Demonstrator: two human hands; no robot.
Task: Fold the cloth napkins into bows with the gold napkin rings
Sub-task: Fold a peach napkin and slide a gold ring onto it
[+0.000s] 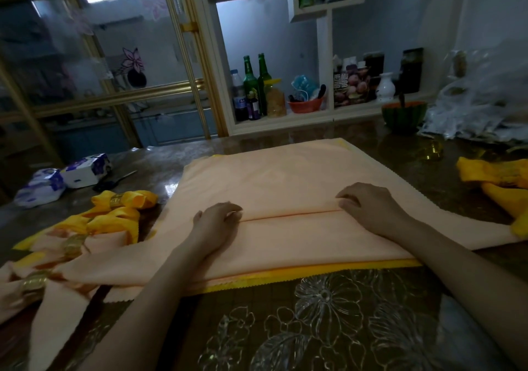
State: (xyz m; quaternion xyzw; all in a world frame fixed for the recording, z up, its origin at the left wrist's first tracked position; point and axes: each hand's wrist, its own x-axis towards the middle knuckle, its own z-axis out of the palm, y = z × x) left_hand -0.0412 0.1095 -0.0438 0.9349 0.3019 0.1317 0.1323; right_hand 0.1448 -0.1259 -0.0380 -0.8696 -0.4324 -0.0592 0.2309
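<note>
Centrally, on the glossy flower-patterned counter: one large peach cloth napkin, spread flat over one yellow cloth napkin visible only as an edge strip underneath. Folded with two edges meeting in a line across the middle. Left hand at that line's left end, right hand at its right end, both with fingers bent and tips pinching the peach cloth at the meeting edges.

To the left, three finished bows, each cinched by one gold napkin ring: one yellow bow farthest back, one peach bow just in front of it, one more peach bow nearest the counter's front edge.

At far right, a heap of loose yellow cloth, number of pieces not clear. Behind it, glinting loose gold rings, too blurred to count.

At far left, two white-and-purple tissue packs, printing unreadable, and one pair of black-handled scissors. On the white shelf behind, two green glass bottles and one white vase; large characters on one carton, not legible.
</note>
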